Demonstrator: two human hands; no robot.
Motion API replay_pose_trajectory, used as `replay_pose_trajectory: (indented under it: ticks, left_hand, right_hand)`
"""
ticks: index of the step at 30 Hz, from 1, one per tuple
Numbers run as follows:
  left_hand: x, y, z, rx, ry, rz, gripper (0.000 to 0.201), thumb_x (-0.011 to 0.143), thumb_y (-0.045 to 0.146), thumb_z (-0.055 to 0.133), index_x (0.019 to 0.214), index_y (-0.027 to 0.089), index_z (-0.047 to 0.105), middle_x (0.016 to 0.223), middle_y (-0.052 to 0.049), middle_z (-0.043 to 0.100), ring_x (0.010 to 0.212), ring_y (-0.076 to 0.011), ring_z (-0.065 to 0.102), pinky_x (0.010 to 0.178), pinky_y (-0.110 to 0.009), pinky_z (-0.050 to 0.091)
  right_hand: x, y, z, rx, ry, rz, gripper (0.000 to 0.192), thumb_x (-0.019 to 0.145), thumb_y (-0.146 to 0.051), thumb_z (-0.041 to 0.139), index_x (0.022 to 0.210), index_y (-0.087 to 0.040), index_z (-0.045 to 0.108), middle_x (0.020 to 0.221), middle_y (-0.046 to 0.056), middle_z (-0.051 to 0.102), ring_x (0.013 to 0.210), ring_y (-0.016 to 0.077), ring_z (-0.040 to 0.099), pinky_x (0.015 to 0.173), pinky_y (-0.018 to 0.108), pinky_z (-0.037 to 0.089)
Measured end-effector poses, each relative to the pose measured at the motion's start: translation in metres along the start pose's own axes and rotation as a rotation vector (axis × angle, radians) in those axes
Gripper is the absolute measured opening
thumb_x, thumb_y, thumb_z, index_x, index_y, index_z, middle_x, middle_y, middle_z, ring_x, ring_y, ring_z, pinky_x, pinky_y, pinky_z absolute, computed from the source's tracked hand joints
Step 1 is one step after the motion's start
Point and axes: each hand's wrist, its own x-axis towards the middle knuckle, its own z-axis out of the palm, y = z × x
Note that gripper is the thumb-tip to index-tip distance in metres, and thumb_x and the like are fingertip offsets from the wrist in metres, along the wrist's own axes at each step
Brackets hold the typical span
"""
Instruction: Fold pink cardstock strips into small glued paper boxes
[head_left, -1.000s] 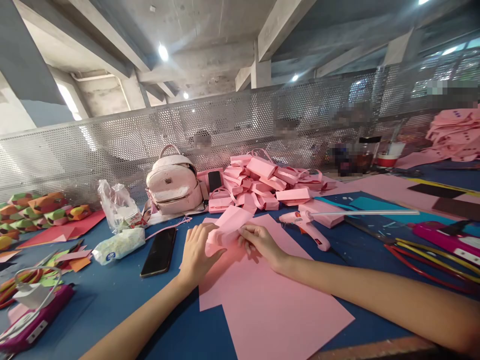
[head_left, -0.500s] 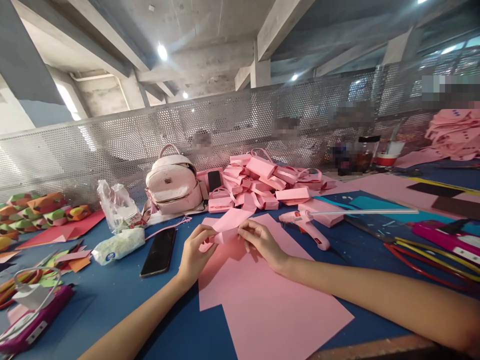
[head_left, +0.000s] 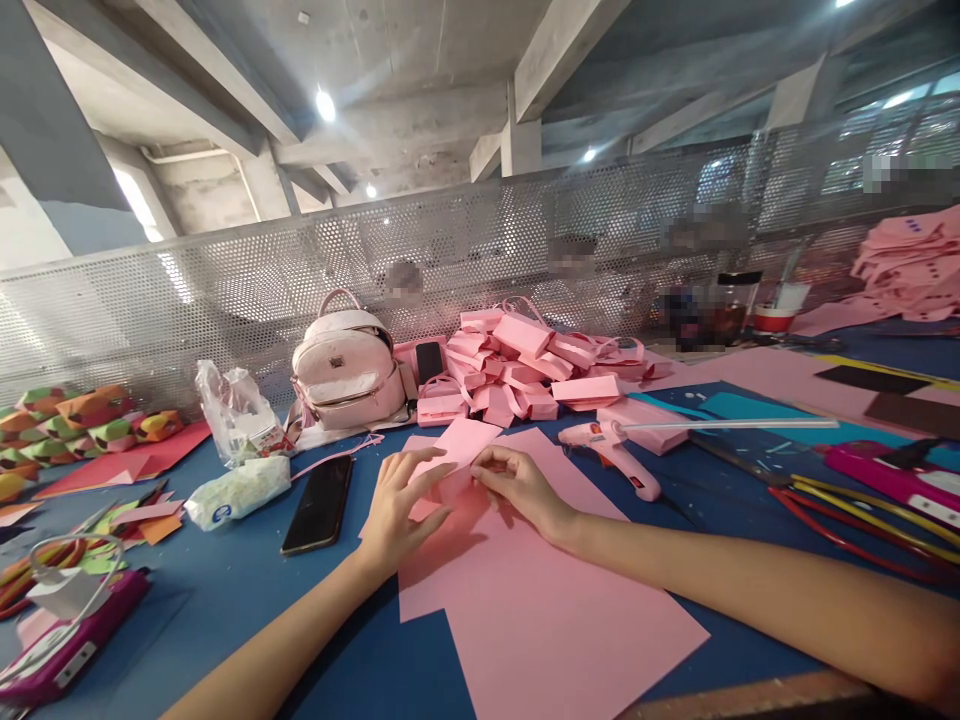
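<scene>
My right hand (head_left: 523, 488) pinches the edge of a small folded pink paper piece (head_left: 456, 483) between thumb and fingers. Just left of that piece, my left hand (head_left: 399, 508) is open, its thumb and fingers apart. The fingers partly hide the folded piece, so its full shape does not show. Under both hands lie large flat pink paper sheets (head_left: 555, 620). A pink hot glue gun (head_left: 611, 450) with a long white glue stick rests to the right of my right hand.
A heap of folded pink paper boxes (head_left: 517, 360) sits behind the sheets, beside a pale pink backpack (head_left: 341, 365). At left are a black phone (head_left: 319, 505), a tissue pack (head_left: 238, 493) and a purple power strip (head_left: 75, 640). Scissors (head_left: 780, 480) lie at right.
My left hand has let go of the folded paper piece and spread its fingers, moving slightly left. My right hand stays nearly in place, still pinching the piece.
</scene>
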Motion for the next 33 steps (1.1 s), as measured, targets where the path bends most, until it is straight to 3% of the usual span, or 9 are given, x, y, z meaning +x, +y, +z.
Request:
replay_pose_trajectory:
  ticks: [3,7,13,24,28,33]
  left_hand:
    - [0.001,0.005,-0.002,-0.043,-0.027,0.018,0.030,0.093,0.025,0.056,0.123,0.025,0.060,0.120,-0.009,0.065,0.103,-0.0244,0.059,0.088,-0.040,0.042]
    - [0.002,0.009,-0.003,-0.054,-0.021,-0.014,0.026,0.093,0.021,0.055,0.117,0.025,0.062,0.114,-0.008,0.066,0.101,-0.0234,0.059,0.088,-0.039,0.042]
    - [0.002,0.008,0.002,-0.098,-0.146,-0.060,0.042,0.092,0.023,0.054,0.133,0.025,0.050,0.133,-0.011,0.055,0.115,-0.0272,0.053,0.097,-0.043,0.042]
    - [-0.001,0.005,0.008,-0.176,-0.179,-0.110,0.069,0.089,0.024,0.057,0.150,0.027,0.025,0.148,-0.015,0.040,0.136,-0.0313,0.038,0.111,-0.052,0.034]
    - [-0.006,-0.003,0.018,-0.253,-0.105,-0.220,0.091,0.082,0.033,0.069,0.154,0.028,0.012,0.153,-0.017,0.033,0.142,-0.0371,0.029,0.114,-0.062,0.023]
    - [-0.012,-0.019,0.031,-0.477,-0.044,-0.471,0.108,0.076,0.041,0.074,0.155,0.028,0.002,0.154,-0.019,0.024,0.144,-0.0408,0.024,0.113,-0.064,0.024]
  right_hand:
    - [-0.001,0.003,0.000,-0.030,-0.055,0.012,0.035,0.076,-0.049,0.073,0.083,-0.016,0.063,0.054,-0.006,0.053,0.038,0.0085,0.047,0.029,0.018,0.037]
    - [-0.005,0.007,0.001,-0.117,-0.104,-0.007,0.037,0.077,-0.051,0.071,0.085,-0.014,0.065,0.065,-0.001,0.062,0.042,0.0102,0.054,0.034,0.021,0.040]
    - [-0.007,0.012,0.003,-0.247,-0.163,-0.100,0.023,0.083,-0.038,0.067,0.080,-0.016,0.065,0.066,0.001,0.064,0.057,0.0136,0.059,0.054,0.026,0.049]
    - [-0.012,0.006,0.006,-0.260,-0.166,-0.095,0.018,0.082,-0.034,0.065,0.078,-0.017,0.062,0.068,0.000,0.062,0.058,0.0143,0.058,0.053,0.027,0.051]
    - [-0.011,0.004,0.005,-0.283,-0.150,-0.138,0.016,0.085,-0.032,0.063,0.081,-0.017,0.062,0.073,0.002,0.064,0.061,0.0147,0.061,0.059,0.027,0.050]
    - [-0.008,0.007,0.002,-0.240,-0.109,-0.151,0.014,0.086,-0.031,0.060,0.083,-0.018,0.055,0.067,-0.002,0.060,0.057,0.0137,0.060,0.056,0.026,0.047]
